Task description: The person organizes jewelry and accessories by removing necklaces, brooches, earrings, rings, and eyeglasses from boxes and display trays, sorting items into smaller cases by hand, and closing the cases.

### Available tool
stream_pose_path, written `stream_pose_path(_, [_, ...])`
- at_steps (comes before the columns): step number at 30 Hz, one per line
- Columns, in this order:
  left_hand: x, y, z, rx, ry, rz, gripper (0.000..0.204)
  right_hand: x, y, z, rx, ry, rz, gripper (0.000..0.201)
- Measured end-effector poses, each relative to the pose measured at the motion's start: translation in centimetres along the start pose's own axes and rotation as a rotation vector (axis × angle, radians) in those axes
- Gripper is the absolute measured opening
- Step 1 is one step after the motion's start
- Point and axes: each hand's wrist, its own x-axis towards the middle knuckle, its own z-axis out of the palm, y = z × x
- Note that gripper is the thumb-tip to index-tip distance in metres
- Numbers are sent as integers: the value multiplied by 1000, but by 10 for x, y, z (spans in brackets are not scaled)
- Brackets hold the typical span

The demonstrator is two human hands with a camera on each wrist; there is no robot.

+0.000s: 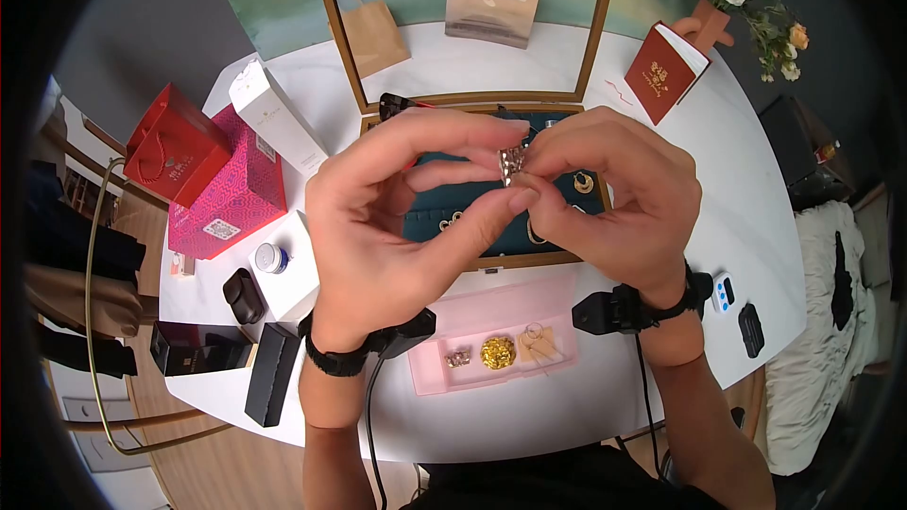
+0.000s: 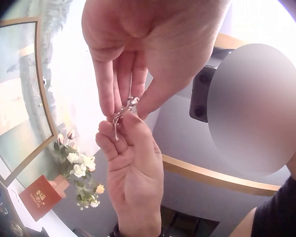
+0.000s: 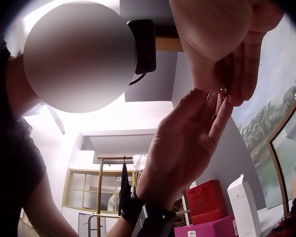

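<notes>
A small silver piece of jewelry [image 1: 511,165], shiny and curved, sits between both hands above the jewelry box. In the left wrist view the silver piece [image 2: 119,118] shows a thin curved end and tiny bright stones; its exact kind cannot be told. My left hand [image 1: 378,212] pinches it between thumb and fingers from one side. From the other side my right hand [image 1: 619,184] holds it with thumb and forefinger. Below lies the wooden jewelry box [image 1: 453,106], glass lid raised, its dark green lining partly hidden by the hands. Gold hoop earrings [image 1: 584,182] rest inside.
A pink tray [image 1: 430,373] near the front holds a gold ball [image 1: 498,352], another silver piece [image 1: 457,358] and a small card. At left stand a red bag [image 1: 178,146], a magenta box [image 1: 248,194] and white boxes. A red booklet [image 1: 661,76] stands at back right.
</notes>
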Motion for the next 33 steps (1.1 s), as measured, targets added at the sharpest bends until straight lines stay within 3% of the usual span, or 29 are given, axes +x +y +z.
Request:
stream_pose_path(8, [1,1,-1,1,12,46,40,3,-1,-1,28,0,-49,20])
stream_pose_path(14, [1,1,-3,22,3,66,39,2,-3,-3,79,-52,41,18])
stream_pose_path(16, [1,1,-4,34,-4,71,39,1,-2,-1,241,-35,110,16])
stream_pose_path(28, [1,1,-3,1,17,12,38,1,4,3,247,-9,92,13])
stream_pose_path(33, [2,2,-4,121,-14,86,36,1,7,1,251,-31,94,11])
